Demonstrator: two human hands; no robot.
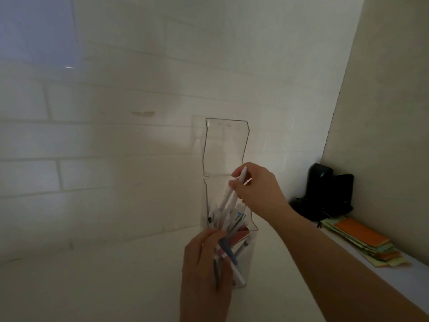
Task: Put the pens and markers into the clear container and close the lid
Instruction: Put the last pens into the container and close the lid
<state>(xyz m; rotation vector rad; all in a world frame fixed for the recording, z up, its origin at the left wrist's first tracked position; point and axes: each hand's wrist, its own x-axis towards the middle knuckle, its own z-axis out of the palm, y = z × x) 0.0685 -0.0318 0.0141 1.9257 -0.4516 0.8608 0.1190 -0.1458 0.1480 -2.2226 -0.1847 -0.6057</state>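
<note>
A tall clear container [251, 249] stands upright on a white surface, its hinged lid [226, 145] flipped up and open behind it. Several pens and markers [234, 225] stick out of its mouth, white, blue and red ones among them. My right hand [257, 185] reaches in from the right and pinches the upper end of a white pen [232, 191] that slants down into the container. My left hand [205, 268] wraps around the container's left side near its lower half, with a few pens under its fingers.
A white brick wall runs behind the container. To the right, a ledge holds a stack of orange, green and yellow sticky notes [364, 240] and a black device [327, 194] in the corner against a beige wall.
</note>
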